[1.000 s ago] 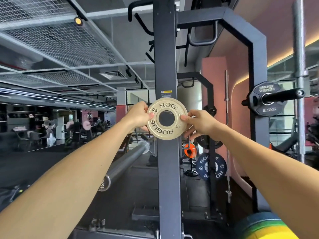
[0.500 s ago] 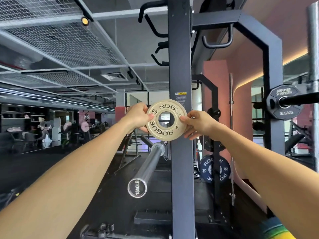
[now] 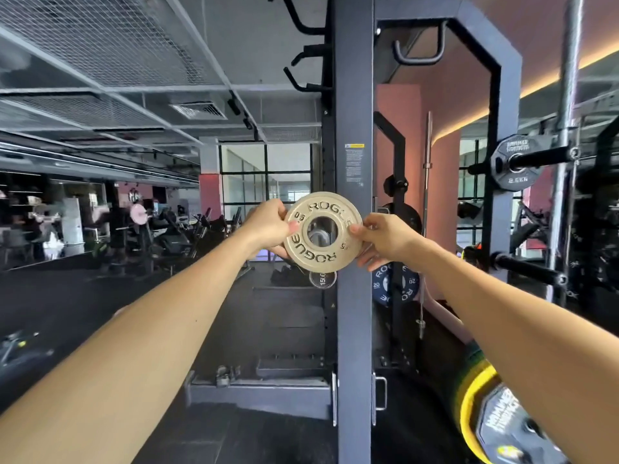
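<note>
Both hands, left hand (image 3: 268, 229) and right hand (image 3: 385, 237), pinch the small tan round Rogue plate (image 3: 323, 236) by its rims, its hole nearing the steel barbell sleeve (image 3: 323, 279) just beyond; sliding on remains.

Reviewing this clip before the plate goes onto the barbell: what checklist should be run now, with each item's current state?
1. Grip, left hand and right hand on opposite edges of the plate: ok.
2. Both thumbs outside the plate's hole: ok.
3. Hole lined up with the barbell end: not ok, the end shows below the plate's rim.
4. Plate square to the bar: cannot tell.
5. Clearance from the rack upright behind: cannot tell.
</note>
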`<state>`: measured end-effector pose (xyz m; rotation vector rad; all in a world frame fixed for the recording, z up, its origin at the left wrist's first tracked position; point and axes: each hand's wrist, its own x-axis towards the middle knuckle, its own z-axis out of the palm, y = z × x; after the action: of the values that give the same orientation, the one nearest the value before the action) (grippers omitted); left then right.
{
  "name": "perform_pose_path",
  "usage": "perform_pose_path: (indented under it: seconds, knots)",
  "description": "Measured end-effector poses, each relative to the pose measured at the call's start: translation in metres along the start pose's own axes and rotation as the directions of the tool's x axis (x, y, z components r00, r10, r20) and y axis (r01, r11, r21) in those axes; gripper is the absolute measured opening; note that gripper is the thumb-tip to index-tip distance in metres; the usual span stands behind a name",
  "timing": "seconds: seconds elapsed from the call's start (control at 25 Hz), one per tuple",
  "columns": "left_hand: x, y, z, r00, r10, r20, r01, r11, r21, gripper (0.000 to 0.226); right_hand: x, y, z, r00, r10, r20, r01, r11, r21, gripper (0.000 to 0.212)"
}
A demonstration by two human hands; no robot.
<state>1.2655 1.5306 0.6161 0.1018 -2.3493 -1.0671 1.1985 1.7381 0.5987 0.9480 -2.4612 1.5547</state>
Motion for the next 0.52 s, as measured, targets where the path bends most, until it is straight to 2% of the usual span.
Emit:
perform_pose_path:
  seconds: [0.32, 0.52]
  knots:
    - [-0.046, -0.039, 0.020, 0.996, -0.050, 0.071, 0.050, 0.999, -0.009, 0.012, -0.052, 0.027, 0.034, 0.994, 0.108, 0.008, -0.107, 0.994, -0.021, 0.032]
    - [-0.042, -0.045, 0.026, 0.999, -0.043, 0.022, 0.043, 0.999, 0.025, 0.011, -0.046, 0.037, 0.039, 0.995, 0.103, -0.016, -0.104, 0.994, -0.040, 0.029]
